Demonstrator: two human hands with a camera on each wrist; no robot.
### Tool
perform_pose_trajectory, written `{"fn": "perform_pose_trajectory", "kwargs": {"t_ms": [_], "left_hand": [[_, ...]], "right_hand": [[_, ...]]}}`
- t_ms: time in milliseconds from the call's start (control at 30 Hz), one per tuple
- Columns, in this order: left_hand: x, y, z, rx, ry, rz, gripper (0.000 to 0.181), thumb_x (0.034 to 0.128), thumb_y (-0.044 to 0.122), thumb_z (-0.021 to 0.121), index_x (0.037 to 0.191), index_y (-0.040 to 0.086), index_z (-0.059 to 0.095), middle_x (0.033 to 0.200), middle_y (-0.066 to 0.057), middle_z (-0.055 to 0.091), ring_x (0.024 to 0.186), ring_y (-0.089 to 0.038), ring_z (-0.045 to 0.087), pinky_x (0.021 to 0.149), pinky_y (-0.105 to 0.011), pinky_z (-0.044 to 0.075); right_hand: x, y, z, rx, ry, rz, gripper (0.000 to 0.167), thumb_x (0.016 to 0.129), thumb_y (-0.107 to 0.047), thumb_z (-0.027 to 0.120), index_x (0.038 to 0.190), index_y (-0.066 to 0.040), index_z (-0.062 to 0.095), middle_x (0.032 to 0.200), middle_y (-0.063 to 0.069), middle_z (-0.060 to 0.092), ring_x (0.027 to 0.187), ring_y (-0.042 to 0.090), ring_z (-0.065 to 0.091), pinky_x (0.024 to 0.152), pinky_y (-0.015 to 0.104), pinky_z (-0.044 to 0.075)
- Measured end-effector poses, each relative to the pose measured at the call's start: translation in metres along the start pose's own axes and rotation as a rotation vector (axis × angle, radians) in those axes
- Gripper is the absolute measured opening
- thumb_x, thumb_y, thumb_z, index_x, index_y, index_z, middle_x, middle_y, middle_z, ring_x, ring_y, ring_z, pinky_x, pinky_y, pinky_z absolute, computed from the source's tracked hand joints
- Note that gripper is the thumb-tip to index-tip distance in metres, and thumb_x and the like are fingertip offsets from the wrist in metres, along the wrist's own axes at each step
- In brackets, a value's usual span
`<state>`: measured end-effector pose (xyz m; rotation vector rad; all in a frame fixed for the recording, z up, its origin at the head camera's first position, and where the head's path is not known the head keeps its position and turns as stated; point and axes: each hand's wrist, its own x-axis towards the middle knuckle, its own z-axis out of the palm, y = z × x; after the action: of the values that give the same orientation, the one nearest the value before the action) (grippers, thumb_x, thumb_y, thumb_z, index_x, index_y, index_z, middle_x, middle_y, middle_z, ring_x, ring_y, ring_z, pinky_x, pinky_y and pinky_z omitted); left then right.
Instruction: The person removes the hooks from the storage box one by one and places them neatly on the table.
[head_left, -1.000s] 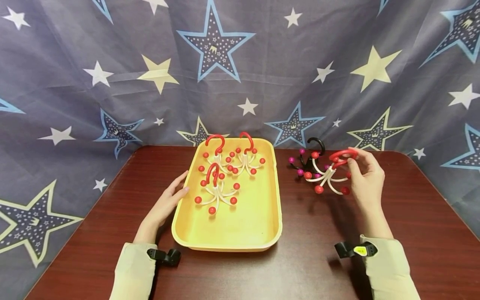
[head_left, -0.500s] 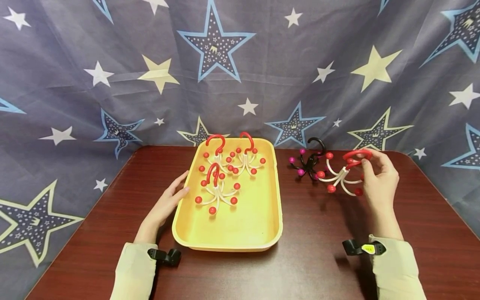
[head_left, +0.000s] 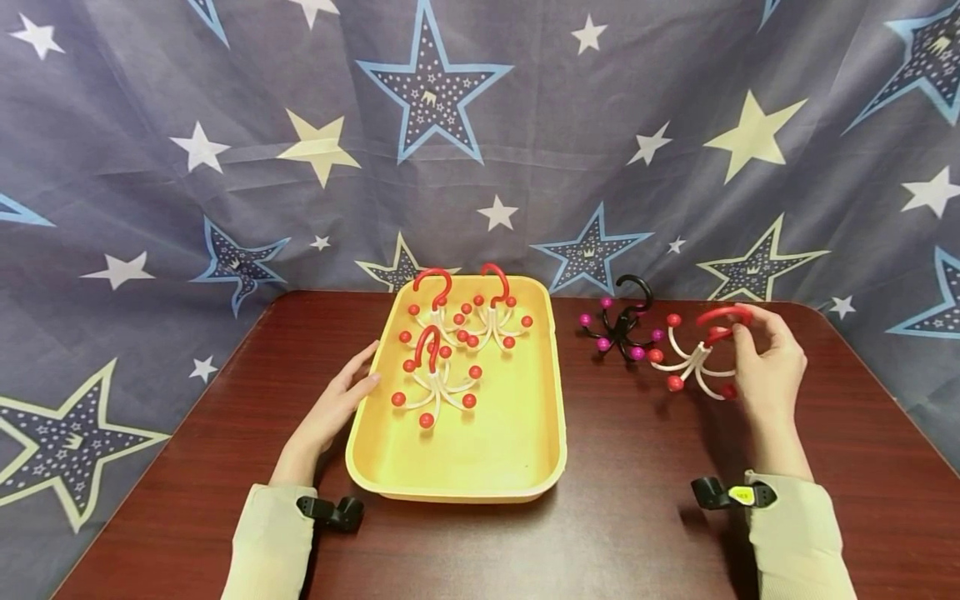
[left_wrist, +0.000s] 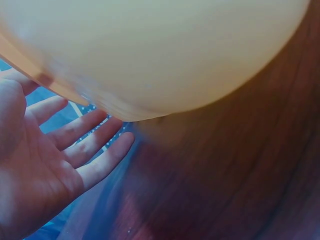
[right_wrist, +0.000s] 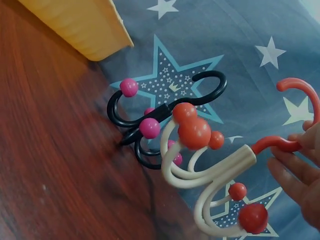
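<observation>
My right hand pinches the red hook of a white multi-arm hanger with red ball tips, tilted at the right of the table. In the right wrist view, that hanger's white stem slants away from the fingers. Just left of it stands a black hanger with magenta balls, hook upward. At the left, my left hand touches the side of a yellow tray with its fingers extended. Inside the tray stand three white-and-red hangers, one in front and two behind.
A dark red-brown wooden table carries everything. Behind its far edge hangs a grey cloth with stars. Black camera bands sit at both wrists, over light sleeves.
My right hand has moved right and slightly down with the white-and-red hanger, away from the black hanger, which is now fully uncovered. The left hand and tray have stayed put.
</observation>
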<state>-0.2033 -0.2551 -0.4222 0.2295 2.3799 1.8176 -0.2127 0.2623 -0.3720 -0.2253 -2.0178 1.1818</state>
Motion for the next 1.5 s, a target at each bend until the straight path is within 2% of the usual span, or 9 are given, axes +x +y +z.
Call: {"fn": "perform_pose_trajectory", "kwargs": {"t_ms": [133,333,533,733,1067,1300,1500], "left_hand": [[0.000,0.000,0.000,0.003,0.002,-0.002,0.057,0.0957,0.031,0.045,0.146,0.024,0.019,0.127,-0.021,0.037,0.096,-0.014,0.055,0.075,-0.032,0.050],[0.001,0.000,-0.001,-0.001,0.001,-0.004,0.056,0.0961,0.030,0.044,0.146,0.024,0.019,0.128,-0.021,0.037,0.097,-0.016,0.055,0.076,-0.031,0.050],[0.001,0.001,-0.001,0.001,0.004,-0.013,0.056,0.0964,0.029,0.044,0.146,0.025,0.019,0.129,-0.021,0.036,0.099,-0.019,0.054,0.076,-0.031,0.050],[0.001,0.001,0.000,-0.005,0.004,-0.011,0.057,0.0958,0.031,0.045,0.146,0.025,0.019,0.129,-0.021,0.036,0.098,-0.017,0.055,0.077,-0.030,0.050],[0.001,-0.001,-0.001,-0.013,-0.001,-0.007,0.057,0.0958,0.031,0.045,0.146,0.025,0.019,0.128,-0.022,0.036,0.097,-0.015,0.055,0.076,-0.030,0.050],[0.001,-0.001,-0.001,-0.014,-0.004,-0.003,0.057,0.0959,0.030,0.045,0.146,0.024,0.019,0.128,-0.022,0.036,0.097,-0.015,0.056,0.076,-0.030,0.050],[0.001,-0.001,0.000,-0.010,-0.004,-0.001,0.057,0.0959,0.031,0.045,0.146,0.024,0.019,0.128,-0.023,0.037,0.097,-0.015,0.056,0.076,-0.029,0.050]], "right_hand": [[0.000,0.004,0.000,-0.067,0.008,-0.016,0.023,0.086,-0.012,0.058,0.107,-0.013,0.067,0.089,-0.028,0.059,0.084,-0.017,0.048,0.076,0.015,0.033],[0.001,0.008,0.000,-0.104,0.011,0.000,0.022,0.086,-0.013,0.059,0.106,-0.013,0.067,0.092,-0.022,0.063,0.087,-0.014,0.050,0.079,0.023,0.034],[0.001,0.012,0.000,-0.101,0.017,0.029,0.022,0.087,-0.014,0.058,0.107,-0.012,0.067,0.087,-0.025,0.061,0.080,-0.020,0.045,0.084,0.026,0.032],[0.001,0.014,0.000,-0.095,0.023,0.050,0.022,0.087,-0.016,0.059,0.106,-0.010,0.067,0.084,-0.025,0.061,0.077,-0.022,0.043,0.088,0.033,0.030],[-0.001,0.017,0.003,-0.119,0.026,0.095,0.023,0.086,-0.018,0.061,0.106,-0.009,0.067,0.081,-0.020,0.063,0.071,-0.020,0.043,0.082,0.026,0.033],[-0.002,0.022,0.003,-0.111,0.018,0.112,0.025,0.087,-0.020,0.061,0.107,-0.008,0.065,0.087,-0.007,0.070,0.065,-0.022,0.045,0.086,0.025,0.032],[-0.002,0.022,0.002,-0.097,0.006,0.114,0.025,0.086,-0.018,0.062,0.108,-0.007,0.064,0.080,-0.015,0.066,0.060,-0.022,0.046,0.085,0.019,0.034]]}}
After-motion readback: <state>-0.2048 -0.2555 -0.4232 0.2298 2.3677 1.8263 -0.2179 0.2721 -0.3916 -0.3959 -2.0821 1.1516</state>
